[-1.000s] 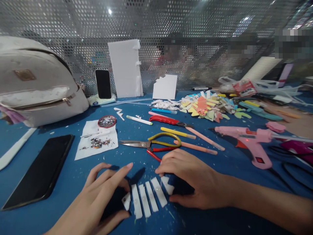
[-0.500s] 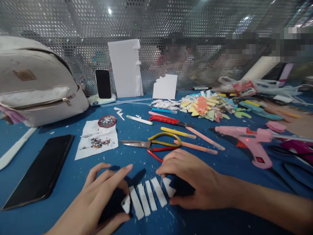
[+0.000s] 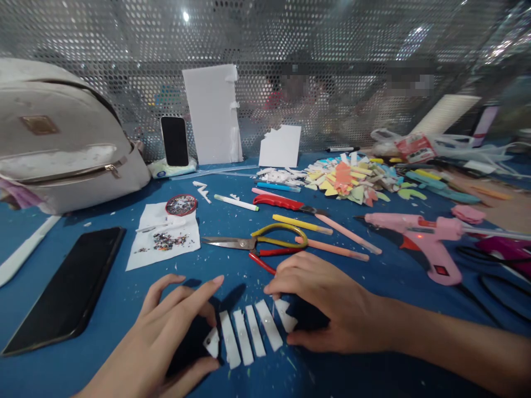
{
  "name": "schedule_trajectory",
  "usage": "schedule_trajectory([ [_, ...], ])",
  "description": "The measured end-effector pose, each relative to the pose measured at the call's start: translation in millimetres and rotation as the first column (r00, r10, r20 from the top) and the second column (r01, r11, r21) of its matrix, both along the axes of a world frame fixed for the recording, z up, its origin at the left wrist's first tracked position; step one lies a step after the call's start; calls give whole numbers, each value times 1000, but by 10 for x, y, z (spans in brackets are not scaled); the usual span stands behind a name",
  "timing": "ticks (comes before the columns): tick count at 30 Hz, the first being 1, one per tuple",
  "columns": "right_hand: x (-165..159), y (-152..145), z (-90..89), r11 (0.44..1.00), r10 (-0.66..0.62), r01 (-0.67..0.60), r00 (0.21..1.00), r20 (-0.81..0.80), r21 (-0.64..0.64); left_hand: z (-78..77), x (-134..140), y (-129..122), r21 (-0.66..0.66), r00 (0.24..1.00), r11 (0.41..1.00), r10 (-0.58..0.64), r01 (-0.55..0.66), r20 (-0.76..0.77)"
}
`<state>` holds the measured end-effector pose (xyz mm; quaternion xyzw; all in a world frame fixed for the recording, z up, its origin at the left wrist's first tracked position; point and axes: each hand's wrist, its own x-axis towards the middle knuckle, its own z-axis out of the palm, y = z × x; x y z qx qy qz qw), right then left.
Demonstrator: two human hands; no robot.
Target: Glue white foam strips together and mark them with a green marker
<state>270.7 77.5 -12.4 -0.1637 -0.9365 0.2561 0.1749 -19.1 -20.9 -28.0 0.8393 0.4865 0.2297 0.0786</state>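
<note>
Near the front of the blue table lies a row of white paper strips (image 3: 250, 334), set side by side with narrow gaps, with small clear dots on some. At the row's left end is a small white triangular piece (image 3: 213, 342) with a dark eye-like dot. My left hand (image 3: 174, 326) holds it between thumb and a bent finger, the other fingers raised and spread. A notched white tail-shaped piece (image 3: 285, 316) ends the row on the right. Thumb and fingertips of my right hand (image 3: 323, 304) close on its two edges, the other fingers curled.
Beyond my hands lie scissors (image 3: 232, 242), a red-handled cutter (image 3: 277, 203) and several markers (image 3: 301, 223). A pink glue gun (image 3: 415, 226) is right; a phone (image 3: 66, 293) and backpack (image 3: 66, 138) are left. Colourful paper scraps (image 3: 348, 179) are heaped at the back, near a mesh wall (image 3: 257, 33).
Both hands stay in nearly the same place. The leftmost strip has shifted very slightly, its lower end moving up and left.
</note>
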Motion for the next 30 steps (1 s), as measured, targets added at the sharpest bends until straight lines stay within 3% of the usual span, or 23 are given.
schedule_trajectory([
  [16, -12, 6, -11, 1000, -18, 18, 1000, 9, -23, 12, -16, 16, -3, 998, 1000, 7, -7, -59],
  [22, -7, 4, -34, 1000, -18, 17, 1000, -2, -19, 18, 142, -30, -67, 990, 991, 107, -114, -94],
  [30, -6, 7, -48, 999, 9, -10, 1000, 19, 45, 30, 217, -54, -113, 996, 990, 81, -86, -48],
])
